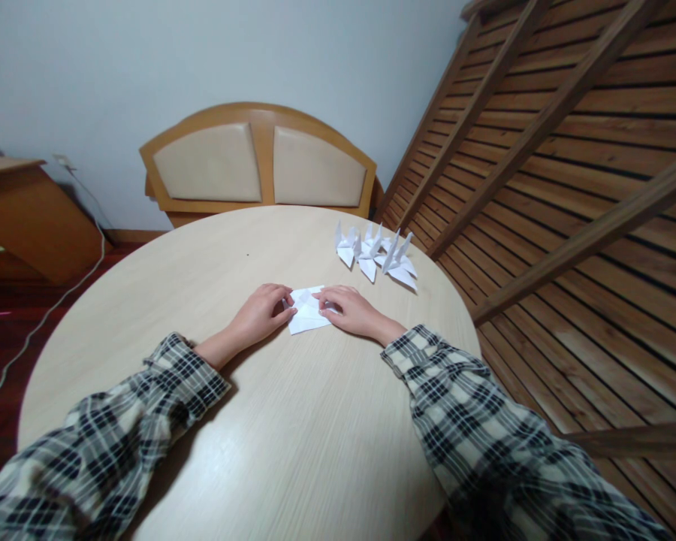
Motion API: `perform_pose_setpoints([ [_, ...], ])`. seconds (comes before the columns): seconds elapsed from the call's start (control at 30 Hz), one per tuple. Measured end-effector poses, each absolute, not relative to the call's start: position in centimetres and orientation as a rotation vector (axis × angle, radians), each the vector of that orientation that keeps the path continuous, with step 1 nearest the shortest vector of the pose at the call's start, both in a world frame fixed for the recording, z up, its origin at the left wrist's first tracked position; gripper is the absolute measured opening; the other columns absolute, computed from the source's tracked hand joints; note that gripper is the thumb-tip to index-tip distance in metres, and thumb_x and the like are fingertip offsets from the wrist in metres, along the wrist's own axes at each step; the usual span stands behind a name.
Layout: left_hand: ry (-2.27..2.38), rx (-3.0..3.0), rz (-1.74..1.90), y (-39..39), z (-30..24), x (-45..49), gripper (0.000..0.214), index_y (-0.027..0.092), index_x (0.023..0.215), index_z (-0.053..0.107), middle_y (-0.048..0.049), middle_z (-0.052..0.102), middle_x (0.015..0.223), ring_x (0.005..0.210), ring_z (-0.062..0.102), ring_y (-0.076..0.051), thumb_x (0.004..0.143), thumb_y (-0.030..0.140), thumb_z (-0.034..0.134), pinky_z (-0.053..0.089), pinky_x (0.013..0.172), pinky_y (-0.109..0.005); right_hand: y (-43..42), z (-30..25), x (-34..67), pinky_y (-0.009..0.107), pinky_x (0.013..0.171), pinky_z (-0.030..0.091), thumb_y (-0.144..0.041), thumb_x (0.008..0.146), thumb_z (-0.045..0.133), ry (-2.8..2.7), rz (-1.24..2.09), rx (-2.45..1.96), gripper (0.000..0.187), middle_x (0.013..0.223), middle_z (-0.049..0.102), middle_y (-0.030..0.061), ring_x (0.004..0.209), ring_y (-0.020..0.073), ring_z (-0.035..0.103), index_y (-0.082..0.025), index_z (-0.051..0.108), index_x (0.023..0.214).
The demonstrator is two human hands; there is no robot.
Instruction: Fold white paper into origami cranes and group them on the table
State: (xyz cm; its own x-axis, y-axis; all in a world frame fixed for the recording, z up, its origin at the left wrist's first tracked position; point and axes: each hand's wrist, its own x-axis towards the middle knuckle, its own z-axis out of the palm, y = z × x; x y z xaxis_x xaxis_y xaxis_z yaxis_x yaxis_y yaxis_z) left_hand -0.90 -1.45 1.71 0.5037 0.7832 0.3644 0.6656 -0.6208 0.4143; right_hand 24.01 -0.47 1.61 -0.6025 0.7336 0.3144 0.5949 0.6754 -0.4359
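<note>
Closest are the two checked sleeves, the left sleeve [118,428] behind the left hand and the right sleeve [473,421] behind the right hand. Between them is the near part of the round table [270,421].

Farther on, the left hand [264,309] has its thumb and fingers bent at the left side of a white paper [307,324]. The right hand [352,309] is curled over the paper's right side, with a small gap between thumb and pointing finger. Both hands touch the paper, but I cannot tell if they pinch it or just press it down. The paper lies on the table, right between the two hands, and some fold lines show on it.

It looks like a folding step, with the paper being lined up or pressed flat. I think the next move needs both hands to work together: one to hold the paper steady, and one to bring an edge over neatly and press the fold.

Past the right hand, a bit to its right, stands a bunch of folded paper birds [368,263]. Far beyond both hands is a wooden headboard [267,150] by the wall [315,52].
</note>
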Motion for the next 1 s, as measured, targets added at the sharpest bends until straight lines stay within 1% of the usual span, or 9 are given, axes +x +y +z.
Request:
perform_pose_setpoints([
  [0.23,1.244,2.526,0.795,-1.35,1.46,-0.99,0.011,0.019,0.095,0.06,-0.0104,0.068,0.102,0.097,0.06,-0.027,0.09,0.029,0.057,0.049,0.091,-0.048,-0.51,1.63,23.98,0.041,0.107,0.04,-0.018,0.091,0.06,-2.424,0.392,-1.037,0.012,0.124,0.07,0.0038,0.121,0.0205,0.059,-0.024,0.067,0.099],
  [0.4,1.257,2.544,0.816,-1.22,1.03,-1.08,0.019,0.02,0.109,0.06,-0.0114,0.066,0.115,0.107,0.06,-0.027,0.091,0.027,0.058,0.048,0.098,-0.049,-0.47,1.6,24.01,0.042,0.107,0.04,-0.018,0.09,0.06,-2.43,0.384,-1.038,0.012,0.124,0.07,0.0033,0.122,0.0209,0.059,-0.024,0.067,0.098],
  [0.57,1.211,2.615,0.788,-1.15,0.74,-1.08,0.027,0.018,0.119,0.062,-0.0151,0.062,0.127,0.119,0.055,-0.029,0.096,0.025,0.051,0.045,0.104,-0.051,-0.53,1.68,24.08,0.042,0.108,0.039,-0.018,0.091,0.059,-2.426,0.393,-1.02,0.012,0.124,0.07,0.0031,0.122,0.0212,0.059,-0.024,0.066,0.098],
  [0.67,1.191,2.633,0.751,-1.2,0.74,-1.12,0.026,0.02,0.117,0.066,-0.014,0.061,0.128,0.12,0.055,-0.028,0.097,0.025,0.051,0.045,0.104,-0.051,-0.6,1.74,24.11,0.042,0.109,0.038,-0.017,0.09,0.058,-2.434,0.398,-1.017,0.014,0.127,0.069,0.0027,0.125,0.0218,0.057,-0.024,0.065,0.098],
  [0.77,1.192,2.628,0.752,-1.24,0.76,-1.15,0.025,0.022,0.115,0.067,-0.0122,0.062,0.127,0.119,0.055,-0.028,0.097,0.025,0.052,0.045,0.104,-0.051,-0.64,1.77,24.17,0.043,0.11,0.037,-0.014,0.086,0.058,-2.452,0.397,-1.016,0.018,0.129,0.067,0.0027,0.127,0.0225,0.055,-0.025,0.064,0.099],
  [1.0,1.196,2.627,0.758,-1.22,0.73,-1.11,0.024,0.021,0.116,0.068,-0.0128,0.062,0.127,0.118,0.056,-0.028,0.096,0.024,0.053,0.045,0.103,-0.052,-0.53,1.74,24.26,0.042,0.109,0.037,-0.011,0.079,0.058,-2.472,0.404,-1.015,0.024,0.131,0.065,0.0038,0.125,0.0241,0.054,-0.024,0.06,0.099],
])
